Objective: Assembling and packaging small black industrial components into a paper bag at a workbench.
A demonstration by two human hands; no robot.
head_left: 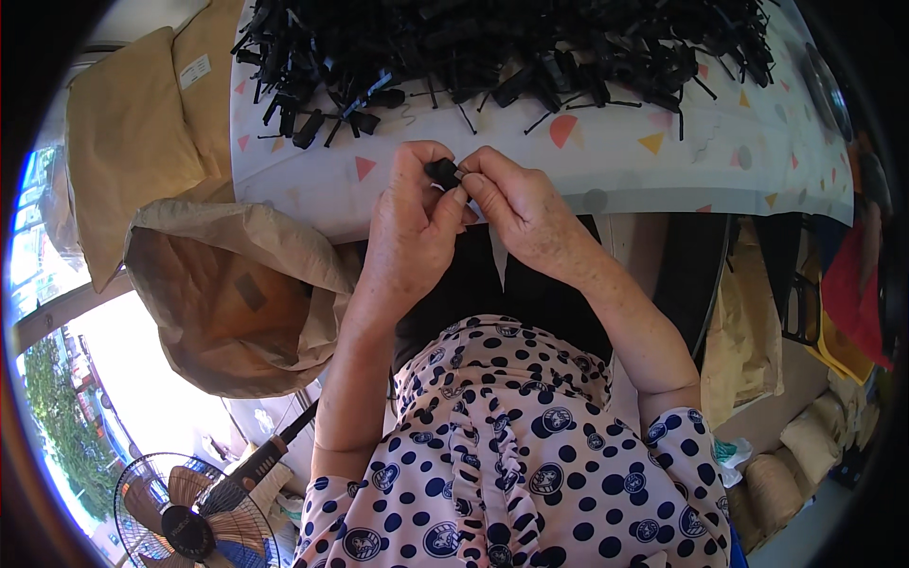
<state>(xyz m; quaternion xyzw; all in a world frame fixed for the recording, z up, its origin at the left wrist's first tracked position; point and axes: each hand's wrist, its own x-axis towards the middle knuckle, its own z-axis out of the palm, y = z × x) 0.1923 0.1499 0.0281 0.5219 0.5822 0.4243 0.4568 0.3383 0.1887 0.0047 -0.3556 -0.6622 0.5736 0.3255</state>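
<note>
With both the left hand (409, 222) and right hand (519, 210) pinching 1 small black plastic part (442, 171) in a fingertip grip above the surface (615, 156), it could slip and drop into the lap.

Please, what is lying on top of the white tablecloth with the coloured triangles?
On the tablecloth lies a big heap of small black plastic parts, with a few loose ones at its near edge. The cloth under the heap is covered, so anything beneath cannot be seen.

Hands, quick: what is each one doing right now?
Left hand: closed, pinching a small black plastic part.
Right hand: closed, fingertips on the same part.
</note>
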